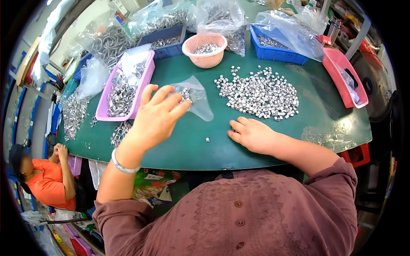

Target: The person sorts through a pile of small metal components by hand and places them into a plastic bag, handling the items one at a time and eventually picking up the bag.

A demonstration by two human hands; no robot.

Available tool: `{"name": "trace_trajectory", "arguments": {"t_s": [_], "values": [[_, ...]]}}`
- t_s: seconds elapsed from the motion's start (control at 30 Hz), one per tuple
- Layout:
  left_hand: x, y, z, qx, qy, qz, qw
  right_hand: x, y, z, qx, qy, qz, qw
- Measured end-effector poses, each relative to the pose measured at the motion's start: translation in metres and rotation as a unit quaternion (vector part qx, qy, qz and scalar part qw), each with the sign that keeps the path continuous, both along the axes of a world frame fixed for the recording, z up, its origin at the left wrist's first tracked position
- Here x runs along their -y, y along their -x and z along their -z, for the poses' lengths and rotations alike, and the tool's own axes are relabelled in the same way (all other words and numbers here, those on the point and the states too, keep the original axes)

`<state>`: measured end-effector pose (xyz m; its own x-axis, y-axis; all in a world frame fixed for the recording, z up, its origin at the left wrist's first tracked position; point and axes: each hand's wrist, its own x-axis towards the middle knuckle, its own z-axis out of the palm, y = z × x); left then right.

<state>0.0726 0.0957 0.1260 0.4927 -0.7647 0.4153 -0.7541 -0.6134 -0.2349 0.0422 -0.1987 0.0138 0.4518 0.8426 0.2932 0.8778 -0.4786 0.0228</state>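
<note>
My left hand (159,112) is raised over the table with its fingers bent and apart, and I see nothing held in it. Just beyond its fingertips lies a clear plastic bag (199,102) with some small silvery metal pieces (186,94) in it. My right hand (255,135) rests on the tabletop with curled fingers, at the near side of a wide pile of small silvery metal pieces (260,94). What its fingertips pinch, if anything, is hidden. A single metal piece (208,139) lies on the green table between my hands.
A lilac basket (100,112) of metal rings stands left of my left hand. A pale pink bowl (205,59), blue bins (282,54) and bagged rings (112,42) line the back. At right is a pink basket (341,77). A person in orange (51,183) sits at left.
</note>
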Motion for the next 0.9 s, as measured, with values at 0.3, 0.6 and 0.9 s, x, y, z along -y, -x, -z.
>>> {"name": "trace_trajectory", "arguments": {"t_s": [0.3, 0.6, 0.9], "values": [[0.026, 0.046, 0.03, -0.067, 0.029, 0.085, 0.994, -0.008, -0.001, -0.014, -0.162, 0.02, 0.053, 0.985], [0.051, 0.044, 0.116, -0.267, 0.064, -0.108, 0.955, -0.017, -0.008, -0.021, -0.244, 0.028, 0.114, 0.963], [0.098, 0.057, 0.117, -0.357, 0.258, -0.032, 0.897, 0.003, -0.008, -0.017, -0.34, -0.058, 0.124, 0.93]]}}
